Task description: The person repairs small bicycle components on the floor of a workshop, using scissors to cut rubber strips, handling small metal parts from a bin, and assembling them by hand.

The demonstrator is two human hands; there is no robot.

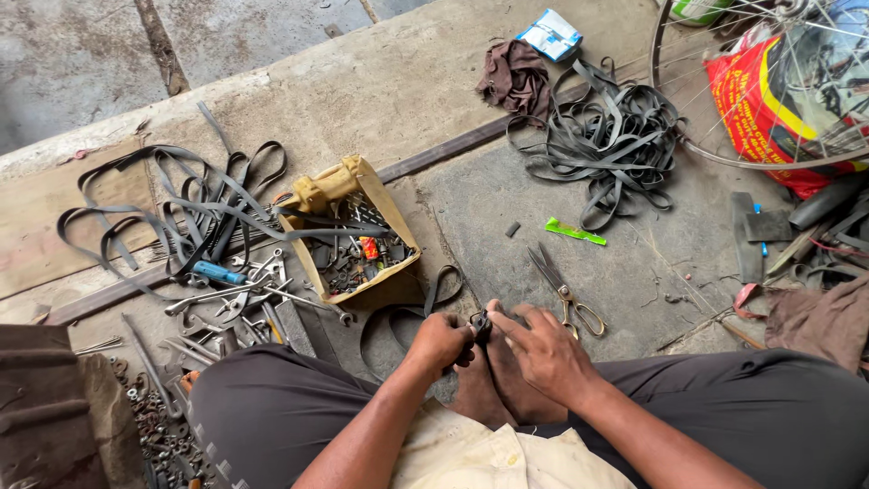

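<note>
Both hands, left (441, 344) and right (543, 353), pinch a small black part (480, 324) near scissors (566, 292).

The concrete floor (380, 81) carries scissors (566, 290), a green wrapper (575, 232), black rubber strips (606, 136), a brown rag (514, 77), loose wrenches (240, 299) and a cardboard box (398, 237) of parts.

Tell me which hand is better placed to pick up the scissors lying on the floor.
Probably the right hand: the steel scissors with brass-coloured handles lie just beyond its fingers. The left hand is farther away and closed in a grip on the small black rubber piece.
</note>
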